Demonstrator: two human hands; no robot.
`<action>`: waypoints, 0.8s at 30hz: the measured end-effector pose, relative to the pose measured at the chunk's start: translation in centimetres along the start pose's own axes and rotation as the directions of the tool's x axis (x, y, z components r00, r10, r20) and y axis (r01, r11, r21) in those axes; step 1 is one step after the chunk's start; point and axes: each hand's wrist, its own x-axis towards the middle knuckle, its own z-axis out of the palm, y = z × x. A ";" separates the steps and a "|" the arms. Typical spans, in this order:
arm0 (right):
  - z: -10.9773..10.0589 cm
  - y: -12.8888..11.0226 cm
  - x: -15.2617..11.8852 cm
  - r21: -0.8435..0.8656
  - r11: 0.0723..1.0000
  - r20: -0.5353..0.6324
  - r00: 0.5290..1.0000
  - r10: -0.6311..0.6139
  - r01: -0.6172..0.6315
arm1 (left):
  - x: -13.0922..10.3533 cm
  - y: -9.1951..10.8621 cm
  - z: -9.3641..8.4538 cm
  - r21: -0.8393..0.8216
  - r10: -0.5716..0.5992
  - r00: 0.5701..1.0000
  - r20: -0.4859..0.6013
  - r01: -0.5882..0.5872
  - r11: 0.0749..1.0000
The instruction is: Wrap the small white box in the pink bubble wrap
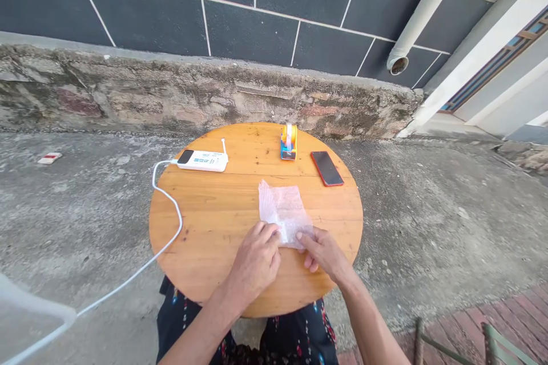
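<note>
One bubble-wrap sheet (287,205) lies on the table (205,228), seemingly steadied from both sides against slipping: the left hand (256,254) rests curled fingers on it, grip unclear, while the right hand (323,251) pinches its near-right corner, thumb uppermost.

Red-edged phone (327,169), white cabled device (203,161), pale drainpipe (423,14)

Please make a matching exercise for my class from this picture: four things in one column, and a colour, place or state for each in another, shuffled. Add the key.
Things
1. Phone
2. Tape dispenser
3. Plastic sheet
4. Cable

Descriptions
A. Touched by left hand and right hand
B. White, running off the table
C. Red-edged, with a dark screen
D. Orange and blue

Pairs: 1-C, 2-D, 3-A, 4-B
</note>
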 end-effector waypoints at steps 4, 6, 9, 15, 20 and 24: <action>-0.3 -0.1 0.0 -0.033 0.999 0.049 0.999 0.009 -0.008 | 0.0 -0.1 0.0 -0.018 -0.003 1.000 -0.001 0.003 1.000; -0.3 0.0 0.3 -0.058 0.998 0.026 0.999 -0.024 0.026 | -0.1 0.0 -0.3 -0.030 -0.005 1.000 0.004 0.006 1.000; 0.0 0.2 0.8 -0.097 0.991 -0.046 0.994 -0.102 0.097 | -0.2 0.1 -0.8 -0.059 -0.007 1.000 0.028 0.009 0.998; 1.3 0.8 1.3 -0.186 0.963 -0.221 0.947 -0.233 0.194 | 0.0 0.0 -0.9 -0.062 0.003 1.000 0.027 -0.001 0.998; 2.3 0.3 1.0 -0.339 0.922 -0.367 0.876 -0.313 0.188 | 0.2 -0.4 -0.4 -0.030 0.029 1.000 -0.003 -0.029 0.999; 3.0 -0.1 0.9 -0.443 0.882 -0.409 0.840 -0.357 0.160 | 0.3 -0.4 -0.4 -0.017 0.031 0.999 -0.011 -0.031 0.999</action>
